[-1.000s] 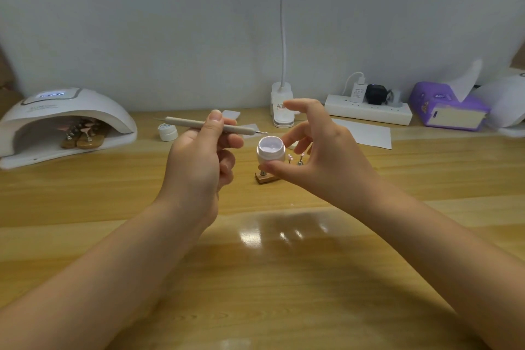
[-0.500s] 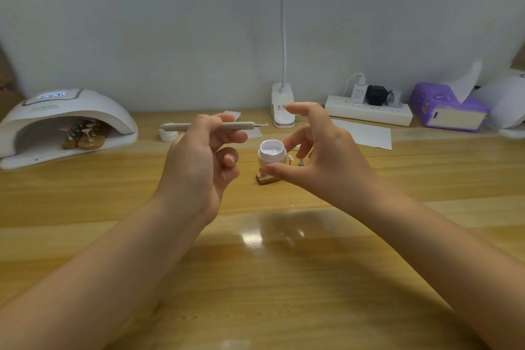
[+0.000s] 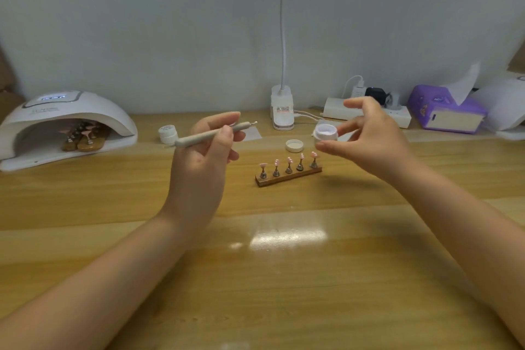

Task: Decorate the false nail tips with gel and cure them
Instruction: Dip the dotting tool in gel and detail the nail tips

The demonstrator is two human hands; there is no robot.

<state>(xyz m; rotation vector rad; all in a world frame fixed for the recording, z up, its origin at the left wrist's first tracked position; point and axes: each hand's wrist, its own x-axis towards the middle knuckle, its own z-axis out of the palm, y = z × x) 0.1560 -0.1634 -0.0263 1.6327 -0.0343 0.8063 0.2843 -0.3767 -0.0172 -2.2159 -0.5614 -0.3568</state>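
Glossy wooden worktop [image 3: 284,264] | left hand [image 3: 204,162] grips grey dotting pen [image 3: 211,135] | right hand [image 3: 366,139] pinches open white gel pot [image 3: 326,133] | load sparingly, steady wrist before pink nail tips on wooden stand [image 3: 288,167]

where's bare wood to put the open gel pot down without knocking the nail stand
The nearest free patch is the wooden tabletop in front of the brown wooden stand of pink nail tips, between both forearms. More lies between the stand and the white curing lamp. Behind the stand it is crowded: white round lid, white lamp clip.
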